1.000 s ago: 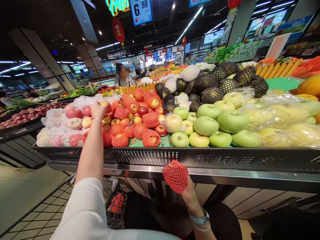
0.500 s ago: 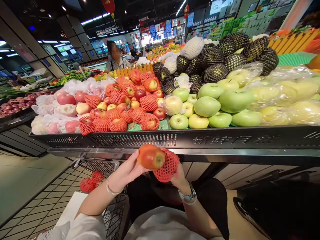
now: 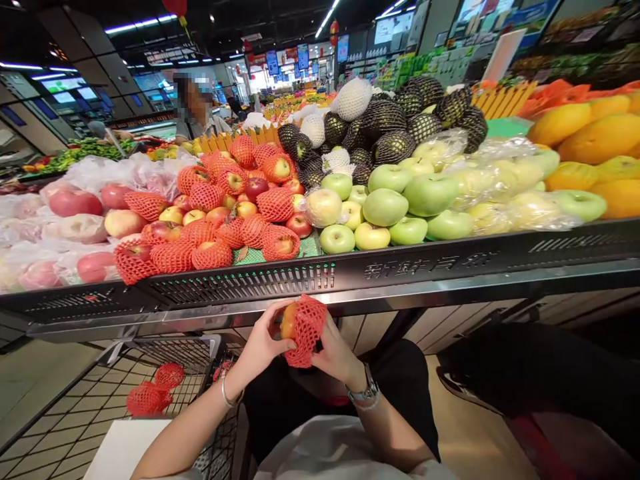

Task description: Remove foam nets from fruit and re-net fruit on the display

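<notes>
Just in front of the display's edge, my left hand (image 3: 267, 337) is closed around a red-and-yellow apple (image 3: 288, 322). A red foam net (image 3: 309, 328) covers the right part of that apple. My right hand (image 3: 337, 350) grips the net from the other side, its fingertips partly hidden behind it. Close beyond my hands lies a pile of apples (image 3: 217, 217), many in the same red netting. To its right are green apples (image 3: 385, 208).
Lower left stands a wire shopping cart (image 3: 65, 400) with red-netted fruit (image 3: 147, 398) and a white flat item (image 3: 127, 448). The black display rim (image 3: 350, 272) runs across ahead. Dark-netted fruit (image 3: 385, 120) is piled behind. A person (image 3: 193, 110) stands beyond the display; a dark-clothed person is at lower right.
The apple was bare beside the net; now the net covers part of it, and my hands have drawn together. The view has turned to the right.
</notes>
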Motion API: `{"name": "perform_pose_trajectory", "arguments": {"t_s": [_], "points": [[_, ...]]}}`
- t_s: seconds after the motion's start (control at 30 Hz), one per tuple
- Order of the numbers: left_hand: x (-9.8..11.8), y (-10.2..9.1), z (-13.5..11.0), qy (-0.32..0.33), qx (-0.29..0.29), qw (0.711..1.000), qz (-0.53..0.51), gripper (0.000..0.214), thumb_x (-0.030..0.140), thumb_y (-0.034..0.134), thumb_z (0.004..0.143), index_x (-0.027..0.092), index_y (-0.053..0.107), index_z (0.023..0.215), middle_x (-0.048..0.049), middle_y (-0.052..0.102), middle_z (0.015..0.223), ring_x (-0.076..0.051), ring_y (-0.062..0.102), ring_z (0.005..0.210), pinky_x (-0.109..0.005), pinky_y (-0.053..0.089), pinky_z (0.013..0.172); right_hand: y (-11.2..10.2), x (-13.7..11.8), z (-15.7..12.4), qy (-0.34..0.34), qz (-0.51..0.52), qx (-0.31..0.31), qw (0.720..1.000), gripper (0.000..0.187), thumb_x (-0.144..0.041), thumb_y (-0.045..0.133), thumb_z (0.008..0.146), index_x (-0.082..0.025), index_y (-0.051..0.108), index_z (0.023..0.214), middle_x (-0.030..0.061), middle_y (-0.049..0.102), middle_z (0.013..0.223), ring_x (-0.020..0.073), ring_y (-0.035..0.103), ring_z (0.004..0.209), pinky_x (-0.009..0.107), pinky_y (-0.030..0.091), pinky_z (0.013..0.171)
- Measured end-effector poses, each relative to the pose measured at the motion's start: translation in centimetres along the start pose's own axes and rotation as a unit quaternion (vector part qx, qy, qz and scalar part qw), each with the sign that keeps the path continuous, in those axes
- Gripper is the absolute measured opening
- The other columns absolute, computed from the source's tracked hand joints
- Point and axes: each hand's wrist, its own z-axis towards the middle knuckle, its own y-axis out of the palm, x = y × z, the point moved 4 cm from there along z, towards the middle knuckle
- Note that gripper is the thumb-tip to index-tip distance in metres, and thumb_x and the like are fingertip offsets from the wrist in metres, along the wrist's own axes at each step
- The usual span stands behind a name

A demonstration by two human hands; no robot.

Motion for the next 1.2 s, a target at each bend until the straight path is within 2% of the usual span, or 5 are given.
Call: {"name": "perform_pose_trajectory", "arguments": {"t_s": [0.43,0.67,0.83,1.07,1.2], "points": [[-2.1,1.1,0.2,-0.067,-0.079,0.994,-0.033,0.065,0.058,0.059,0.082,0.027,0.041,0.136,-0.008,0.043,0.144,-0.028,0.036,0.135,-0.04,0.023,0.115,0.5,1.5,0.1,0.125,0.072,0.017,0.989,0.065,-0.025,0.077,0.071,-0.022,0.046,0.128,0.0087,0.059,0.121,0.0225,0.058,0.112,0.037,0.047,0.099],[-4.3,2.3,0.3,-0.168,-0.018,0.97,-0.177,0.058,0.051,0.069,0.077,0.029,0.049,0.126,-0.0046,0.056,0.129,-0.024,0.05,0.122,-0.037,0.036,0.106,0.7,1.7,-0.1,0.197,0.026,-0.015,0.98,0.051,-0.018,0.072,0.071,-0.02,0.051,0.118,0.0078,0.061,0.111,0.0239,0.061,0.101,0.039,0.051,0.089],[-3.5,1.9,0.6,-0.143,0.069,0.959,-0.235,0.045,0.043,0.074,0.074,0.023,0.06,0.112,-0.0037,0.064,0.114,-0.02,0.059,0.105,-0.029,0.045,0.093,0.3,1.9,-0.1,0.162,0.053,-0.016,0.985,0.055,-0.01,0.065,0.073,-0.021,0.05,0.124,0.0083,0.058,0.124,0.023,0.055,0.117,0.039,0.045,0.103],[-3.6,1.3,0.3,-0.245,0.118,0.883,-0.382,0.03,0.04,0.063,0.084,0.014,0.069,0.098,-0.0067,0.072,0.1,-0.02,0.066,0.09,-0.03,0.051,0.083,1.1,3.1,-0.9,0.159,0.169,0.035,0.972,0.066,-0.022,0.068,0.077,-0.024,0.043,0.139,0.0091,0.051,0.14,0.0247,0.052,0.126,0.041,0.046,0.105],[-3.0,1.5,0.5,-0.209,0.151,0.879,-0.402,0.027,0.035,0.054,0.09,0.015,0.07,0.098,-0.0052,0.074,0.1,-0.02,0.066,0.093,-0.029,0.052,0.082,0.0,3.2,-1.7,0.131,0.16,0.186,0.96,0.026,-0.028,0.059,0.087,-0.024,0.065,0.112,0.0071,0.067,0.112,0.0211,0.065,0.099,0.037,0.055,0.086]]}}
